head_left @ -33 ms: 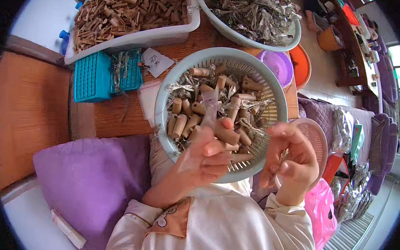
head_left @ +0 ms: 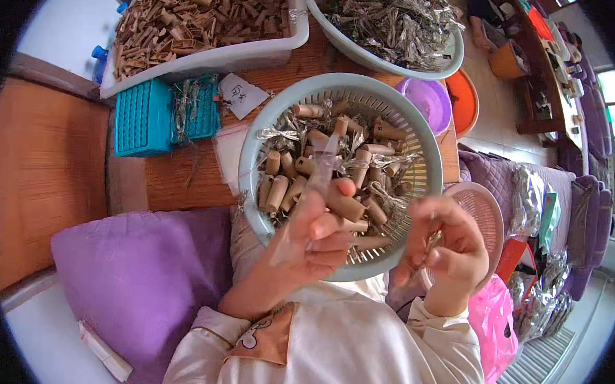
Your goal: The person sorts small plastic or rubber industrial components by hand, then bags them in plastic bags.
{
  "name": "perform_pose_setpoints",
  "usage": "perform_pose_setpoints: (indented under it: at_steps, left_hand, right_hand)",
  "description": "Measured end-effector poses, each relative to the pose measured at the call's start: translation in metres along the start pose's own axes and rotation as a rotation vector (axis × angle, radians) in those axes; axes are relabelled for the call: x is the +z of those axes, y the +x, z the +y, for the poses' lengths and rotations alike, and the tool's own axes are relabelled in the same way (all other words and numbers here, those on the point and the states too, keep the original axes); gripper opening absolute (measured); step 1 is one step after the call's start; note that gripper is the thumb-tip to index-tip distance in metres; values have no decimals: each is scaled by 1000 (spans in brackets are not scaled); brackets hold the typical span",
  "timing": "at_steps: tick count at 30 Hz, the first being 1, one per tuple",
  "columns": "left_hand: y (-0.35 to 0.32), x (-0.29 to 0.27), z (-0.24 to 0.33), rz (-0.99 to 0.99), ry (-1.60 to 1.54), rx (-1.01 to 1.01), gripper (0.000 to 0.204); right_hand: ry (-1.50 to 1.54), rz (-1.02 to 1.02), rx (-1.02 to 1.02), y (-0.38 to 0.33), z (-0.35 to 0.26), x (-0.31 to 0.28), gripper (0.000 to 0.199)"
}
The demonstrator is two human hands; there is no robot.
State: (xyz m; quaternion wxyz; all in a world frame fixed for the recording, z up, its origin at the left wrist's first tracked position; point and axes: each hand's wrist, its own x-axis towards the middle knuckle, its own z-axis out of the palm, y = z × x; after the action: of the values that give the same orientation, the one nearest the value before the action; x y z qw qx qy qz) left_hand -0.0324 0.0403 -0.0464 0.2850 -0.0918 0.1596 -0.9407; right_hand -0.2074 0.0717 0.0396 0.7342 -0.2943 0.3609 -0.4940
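Noted open gap between left hand (head_left: pixel 319 240) and right hand (head_left: pixel 451 242) over grey-green basket (head_left: pixel 248 162) (obstructed below by heaped brown cylinders (head_left: pixel 277 192)), bounded beyond by white tub (head_left: pixel 214 56) and pale green basin (head_left: pixel 362 56).

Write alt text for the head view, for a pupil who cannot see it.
A person's right hand holds a thin silvery strand beside a grey-green basket of tan cylinders and silvery wires, while a blurred translucent strip shows at the left hand. Beyond the basket stand a white tub of brown pieces and a bowl of silvery tangles.
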Motion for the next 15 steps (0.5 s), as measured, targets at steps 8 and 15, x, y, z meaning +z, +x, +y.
perform_pose_setpoints:
  at_steps: [8,15]
  left_hand:
    - [-12,-4,-4,124,822,268,49]
    - [-13,15,-4,162,1003,234,40]
  right_hand:
    - [113,174,-431,17,21,-2,12]
    - [-539,199,-365,30,45,8,7]
